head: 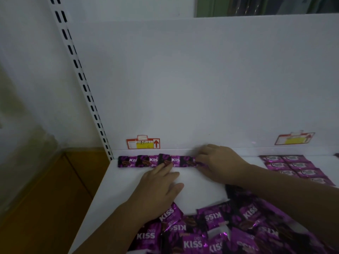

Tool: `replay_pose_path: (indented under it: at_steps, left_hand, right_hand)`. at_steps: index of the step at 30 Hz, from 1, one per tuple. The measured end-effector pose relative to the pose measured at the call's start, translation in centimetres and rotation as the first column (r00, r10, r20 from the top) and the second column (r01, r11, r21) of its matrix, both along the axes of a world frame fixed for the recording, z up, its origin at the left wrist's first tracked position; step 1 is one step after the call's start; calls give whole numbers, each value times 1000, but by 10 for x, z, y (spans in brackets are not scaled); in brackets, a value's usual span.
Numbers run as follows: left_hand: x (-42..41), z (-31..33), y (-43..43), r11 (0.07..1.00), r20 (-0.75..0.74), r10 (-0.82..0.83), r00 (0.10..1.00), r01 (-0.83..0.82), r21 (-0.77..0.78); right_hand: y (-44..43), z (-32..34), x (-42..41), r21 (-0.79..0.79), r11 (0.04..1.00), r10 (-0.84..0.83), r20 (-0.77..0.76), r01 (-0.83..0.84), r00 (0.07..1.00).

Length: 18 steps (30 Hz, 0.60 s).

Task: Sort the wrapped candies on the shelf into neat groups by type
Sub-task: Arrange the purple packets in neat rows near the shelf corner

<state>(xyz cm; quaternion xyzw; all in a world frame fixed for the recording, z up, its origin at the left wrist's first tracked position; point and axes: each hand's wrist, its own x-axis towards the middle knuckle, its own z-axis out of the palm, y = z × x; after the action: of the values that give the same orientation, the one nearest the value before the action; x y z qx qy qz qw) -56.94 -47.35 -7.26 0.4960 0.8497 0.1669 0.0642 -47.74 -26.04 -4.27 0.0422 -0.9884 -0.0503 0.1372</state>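
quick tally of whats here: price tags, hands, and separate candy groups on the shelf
price tags: 2
hands (left hand, right hand): 2
candy groups (back row, front pile, right group): 3
total: 7

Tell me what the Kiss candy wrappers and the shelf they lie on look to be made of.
Kiss candy wrappers: likely metallised plastic film, glossy; the purple creases catch bright glints. Shelf: painted metal or laminated board, smooth white matte; even surface without glare, which one I cannot tell.
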Motion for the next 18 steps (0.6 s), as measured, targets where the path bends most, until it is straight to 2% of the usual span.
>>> replay_pose_path:
  at_steps: [6, 8, 10, 14, 16, 18]
  left_hand:
    - [2, 4, -1, 1000, 53, -9, 999, 7, 27]
    - [5, 10, -2, 996, 156, -10, 988, -4, 85]
    - [7, 20, -7, 994, 325, -20, 945, -17, 112]
    - [13, 35, -20, 974, 486, -188, 854, 227, -21]
    - [24, 30, -22, 935, 443, -277, 853, 345, -81]
    - [36, 18, -19, 907, 277, -350, 895, 397, -138]
  right_hand:
    - [3, 6, 2, -66, 995, -63, 78, 69, 995]
    - [9, 17, 11, -160, 981, -99, 58, 107, 993]
    - [21, 31, 27, -245, 951, -168, 100, 188, 981]
    - [38, 45, 72, -298, 900, -207, 350, 318, 914]
    - [37, 39, 96, -286, 887, -217, 435, 362, 874]
    - [34, 34, 112, -272, 880, -224, 489, 391, 843]
